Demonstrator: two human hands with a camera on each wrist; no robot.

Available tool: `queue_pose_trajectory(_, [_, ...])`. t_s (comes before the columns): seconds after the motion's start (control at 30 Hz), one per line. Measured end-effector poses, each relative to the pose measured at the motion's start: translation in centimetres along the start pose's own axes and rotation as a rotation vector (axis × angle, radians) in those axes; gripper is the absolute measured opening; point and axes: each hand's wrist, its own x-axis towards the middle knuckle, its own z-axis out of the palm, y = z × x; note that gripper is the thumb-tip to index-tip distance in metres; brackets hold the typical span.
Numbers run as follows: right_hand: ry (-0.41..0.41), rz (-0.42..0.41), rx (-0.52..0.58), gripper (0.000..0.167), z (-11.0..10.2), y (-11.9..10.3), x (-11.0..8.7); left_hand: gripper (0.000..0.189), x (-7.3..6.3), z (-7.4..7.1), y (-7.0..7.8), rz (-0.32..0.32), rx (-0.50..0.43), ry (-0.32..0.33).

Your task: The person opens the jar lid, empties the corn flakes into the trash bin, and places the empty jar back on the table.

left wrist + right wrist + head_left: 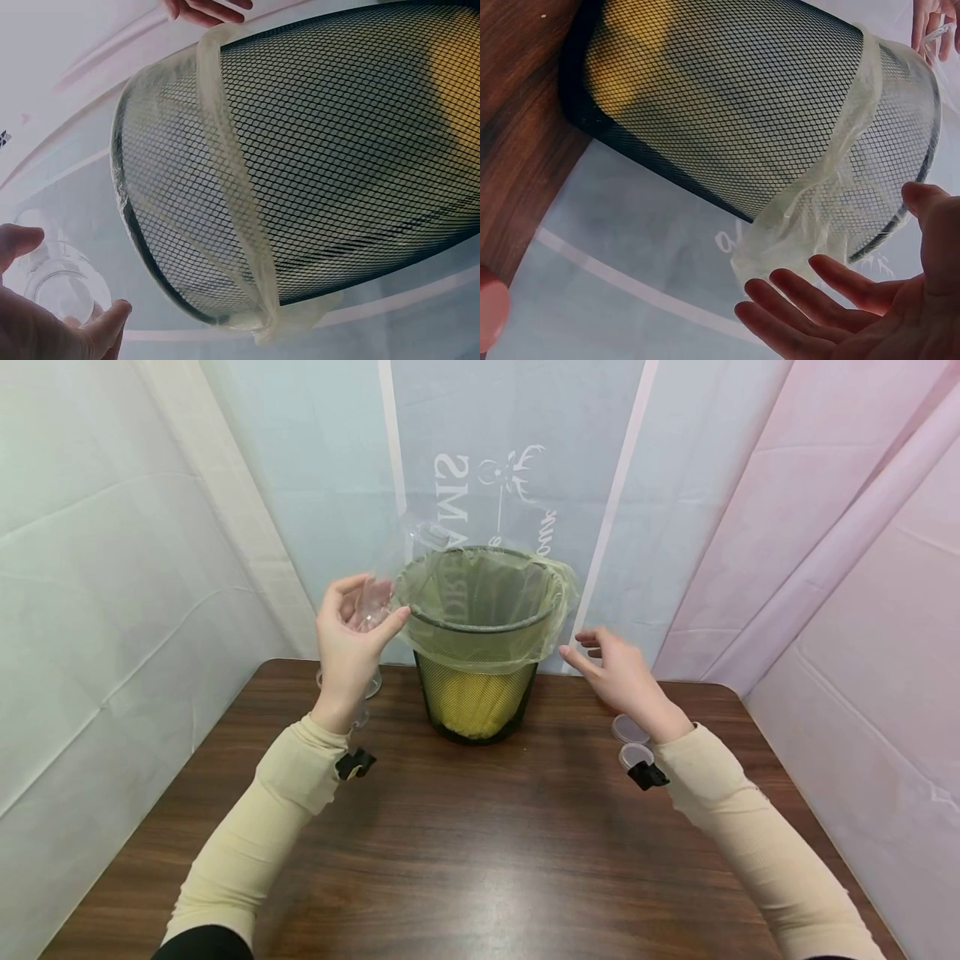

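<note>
A black wire-mesh wastebasket (pixel 480 693) stands upright at the back of the table, with something yellow low inside it. A thin pale-yellow bin liner (pixel 487 647) is folded over its rim. At the rim's left side, my left hand (pixel 348 627) grips a clear plastic container (pixel 64 292), its fingers and thumb curled about it. The container is see-through, so its exact shape is hard to tell. My right hand (pixel 615 668) hovers beside the liner on the right, holding nothing, its fingers (pixel 802 300) loosely extended.
Behind my left wrist, a clear round container (pixel 372 683) sits on the brown wooden table (pixel 480 843). Two round translucent lids, one farther back (pixel 630 729) and one nearer (pixel 636 756), lie by my right wrist. Curtains (pixel 847 527) hang around the table.
</note>
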Motion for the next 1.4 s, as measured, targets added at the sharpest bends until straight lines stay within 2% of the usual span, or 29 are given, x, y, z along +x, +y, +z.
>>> queue_pose_trajectory(0.13, [-0.018,-0.009,-0.022,0.065,0.3,0.5,-0.4,0.050,-0.7,0.0,0.6,0.013,0.069,0.013])
queue_pose_trajectory(0.23, [-0.039,-0.015,-0.039,0.066,0.6,0.8,-0.6,0.048,-0.8,-0.3,0.1,0.039,0.090,0.024])
queue_pose_trajectory(0.47, [-0.055,-0.030,-0.057,0.070,1.2,1.8,-1.1,0.057,-0.7,-1.3,-2.3,0.098,-0.019,-0.002])
queue_pose_trajectory(0.53, [-0.068,-0.026,-0.062,0.073,1.4,2.1,-1.2,0.058,-0.7,-1.4,-2.7,0.127,-0.029,-0.009])
queue_pose_trajectory(0.67, [-0.104,0.000,-0.077,0.081,1.9,2.9,-1.5,0.057,-1.0,-1.6,-3.1,0.141,-0.046,-0.013])
queue_pose_trajectory(0.97, [-0.155,-0.009,-0.131,0.088,3.1,4.1,-2.1,0.055,-2.0,-1.6,-3.8,0.070,-0.024,-0.022])
queue_pose_trajectory(1.17, [-0.195,-0.071,-0.120,0.090,3.9,5.1,-2.3,0.058,-2.6,-1.8,-4.6,0.056,-0.028,-0.043])
queue_pose_trajectory(1.4, [-0.166,-0.145,-0.132,0.088,5.0,6.0,-3.0,0.058,-3.1,-2.2,-5.4,0.033,-0.017,-0.054])
